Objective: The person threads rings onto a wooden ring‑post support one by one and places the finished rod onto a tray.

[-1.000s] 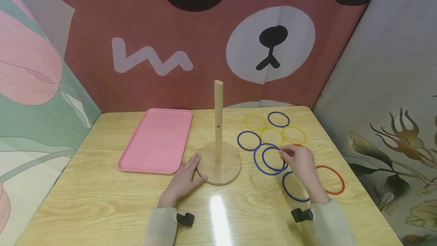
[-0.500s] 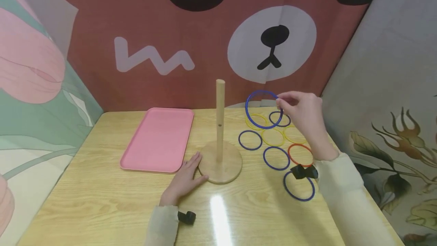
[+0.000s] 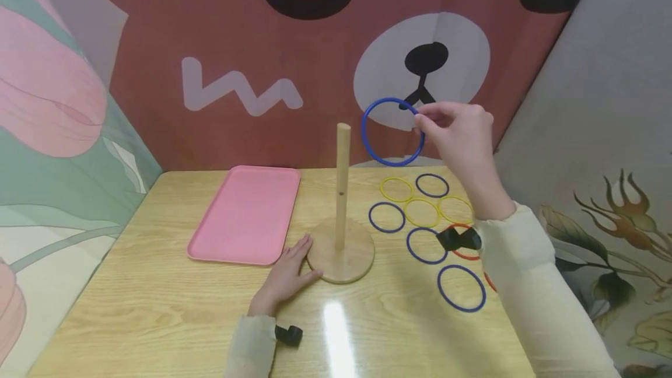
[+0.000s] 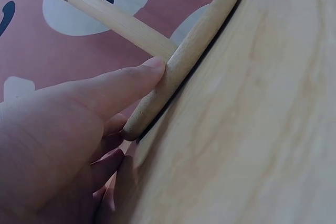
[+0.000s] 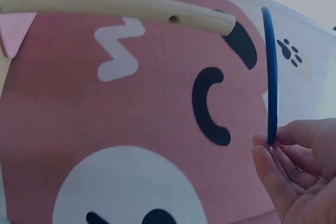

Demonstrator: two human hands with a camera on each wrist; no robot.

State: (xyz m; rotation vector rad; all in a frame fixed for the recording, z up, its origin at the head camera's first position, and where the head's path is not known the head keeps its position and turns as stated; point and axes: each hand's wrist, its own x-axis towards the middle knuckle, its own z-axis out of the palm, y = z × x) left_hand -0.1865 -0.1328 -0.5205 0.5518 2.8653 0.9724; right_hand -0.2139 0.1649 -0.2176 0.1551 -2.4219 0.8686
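Observation:
My right hand (image 3: 464, 142) pinches a blue ring (image 3: 363, 132) by its right side, between thumb and fingertips, to the right of the wooden post's top. The ring is in the air, apart from the post (image 3: 342, 179). In the right wrist view the ring (image 5: 271, 72) appears edge-on, beyond the post's end. My left hand (image 3: 283, 279) rests against the left edge of the round wooden base (image 3: 357, 261), its fingers spread out. Up close in the left wrist view, the thumb (image 4: 153, 66) touches the base's rim, and the other fingers are partly hidden.
Several blue, yellow and red rings lie on the table's right side, among them a yellow ring (image 3: 382, 194) and a blue ring (image 3: 440, 293). My right sleeve partly covers the red rings. A pink tray (image 3: 244, 214) lies left of the post. A bear-print cloth (image 3: 236, 139) hangs behind.
My right hand has lifted the blue ring off the cluster on the table and brought it up and slightly left. The left hand stays at the base.

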